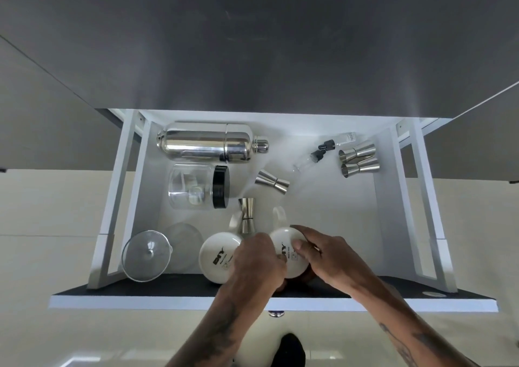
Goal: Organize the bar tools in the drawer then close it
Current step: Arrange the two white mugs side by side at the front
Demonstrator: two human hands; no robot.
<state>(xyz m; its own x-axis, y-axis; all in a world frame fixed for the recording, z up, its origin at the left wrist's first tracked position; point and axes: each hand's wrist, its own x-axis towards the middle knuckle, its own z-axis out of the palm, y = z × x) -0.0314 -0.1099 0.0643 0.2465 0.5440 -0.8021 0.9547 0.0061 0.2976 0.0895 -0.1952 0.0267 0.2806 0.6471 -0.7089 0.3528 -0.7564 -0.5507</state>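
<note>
The white drawer (393, 198) stands pulled out below me. Near its front lie two white mugs, bottoms up. Both my left hand (257, 262) and my right hand (325, 257) grip the right mug (283, 240). The left mug (214, 257) rests beside my left hand. A steel jigger (247, 215) stands between the mugs' handles. A steel cocktail shaker (207, 142) lies along the back, a clear jar with a black lid (196, 186) below it. Another jigger (272, 181) lies mid-drawer, two more jiggers (358, 158) at the back right beside two small dropper bottles (323, 150).
A clear cocktail glass (147, 254) lies on its side at the front left corner. The drawer's front panel (252, 302) has a knob (276, 314) below it. A grey countertop (252, 43) overhangs the back. My shoe (289, 349) shows on the cream floor.
</note>
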